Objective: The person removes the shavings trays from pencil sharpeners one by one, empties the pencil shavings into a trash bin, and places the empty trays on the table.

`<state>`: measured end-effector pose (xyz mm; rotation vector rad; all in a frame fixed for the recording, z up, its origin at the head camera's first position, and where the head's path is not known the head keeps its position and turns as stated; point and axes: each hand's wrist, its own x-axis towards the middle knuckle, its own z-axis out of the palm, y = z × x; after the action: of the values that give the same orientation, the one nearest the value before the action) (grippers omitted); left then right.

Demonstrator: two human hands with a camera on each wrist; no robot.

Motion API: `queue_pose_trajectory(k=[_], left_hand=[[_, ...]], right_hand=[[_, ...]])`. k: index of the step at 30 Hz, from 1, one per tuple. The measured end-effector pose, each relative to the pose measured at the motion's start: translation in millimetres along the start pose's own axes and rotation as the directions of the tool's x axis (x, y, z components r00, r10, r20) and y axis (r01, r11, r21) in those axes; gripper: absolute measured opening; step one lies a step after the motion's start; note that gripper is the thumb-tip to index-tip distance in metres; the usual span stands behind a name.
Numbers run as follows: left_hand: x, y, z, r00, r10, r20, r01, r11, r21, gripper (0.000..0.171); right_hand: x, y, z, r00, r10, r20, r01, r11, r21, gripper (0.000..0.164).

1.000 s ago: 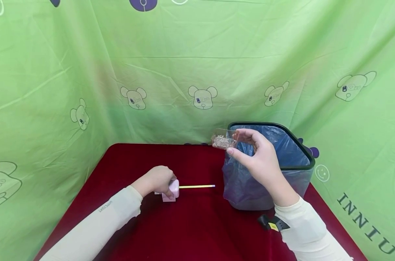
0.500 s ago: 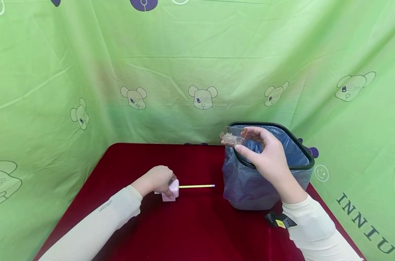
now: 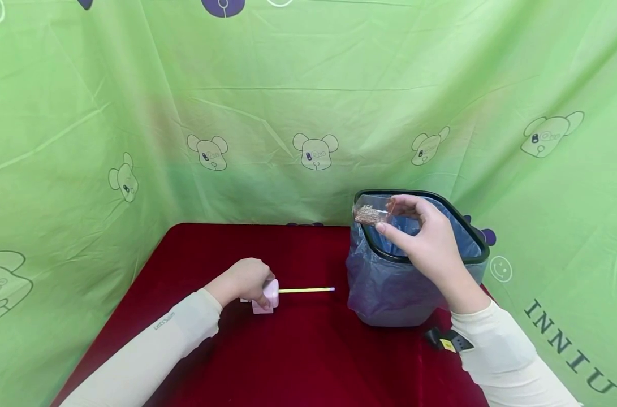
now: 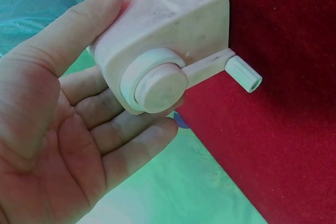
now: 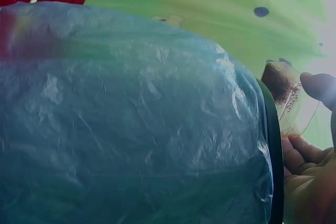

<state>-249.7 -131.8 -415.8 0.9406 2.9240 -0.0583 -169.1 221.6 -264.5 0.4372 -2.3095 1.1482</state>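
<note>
On the red cloth my left hand [image 3: 247,281] grips a pale pink crank pencil sharpener [image 4: 163,19], thumb on one side and fingers on the other. Its crank handle [image 4: 243,74] sticks out at the back. From the sharpener's far end a yellow pencil [image 3: 306,290] points right. My right hand [image 3: 430,237] pinches a clear plastic shavings tray [image 3: 373,210] between thumb and fingers. Pencil shavings [image 3: 367,215] lie inside it. The tray is over the left rim of the trash bin [image 3: 384,255], tilted in the right wrist view with shavings gathered at one end.
The bin has a dark rim and a bluish plastic liner [image 5: 131,114] folded over its outside. It stands at the right of the red-covered table [image 3: 298,350]. A green printed curtain [image 3: 267,102] closes off the back and sides.
My right hand has carried the shavings tray to the right and slightly up, from beside the bin to over its rim. The left hand and sharpener have stayed put.
</note>
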Motion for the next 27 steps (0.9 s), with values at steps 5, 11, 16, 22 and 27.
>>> queue_pose_trajectory(k=[5, 11, 16, 22, 27], left_hand=[[-0.3, 0.1, 0.0, 1.000, -0.007, 0.003, 0.007, 1.000, -0.003, 0.050], [-1.3, 0.2, -0.3, 1.000, -0.011, 0.006, 0.011, 1.000, -0.017, 0.050], [-1.8, 0.4, 0.0, 1.000, -0.011, 0.002, 0.011, 1.000, -0.029, 0.050], [-1.7, 1.7, -2.2, 1.000, -0.023, 0.008, 0.023, 0.999, -0.041, 0.052], [-1.4, 1.5, -2.4, 1.000, -0.027, 0.008, 0.027, 0.999, -0.034, 0.052]], right_hand=[[2, 3, -3, 1.000, 0.008, -0.005, -0.008, 0.999, -0.033, 0.046], [6, 9, -6, 1.000, 0.030, 0.001, -0.030, 0.997, -0.071, 0.047], [9, 13, -10, 0.999, 0.047, -0.009, -0.048, 0.995, -0.087, 0.049], [15, 13, -16, 0.997, 0.073, 0.003, -0.072, 0.991, -0.111, 0.053], [19, 14, -19, 0.997, 0.081, 0.016, -0.078, 0.988, -0.133, 0.056]])
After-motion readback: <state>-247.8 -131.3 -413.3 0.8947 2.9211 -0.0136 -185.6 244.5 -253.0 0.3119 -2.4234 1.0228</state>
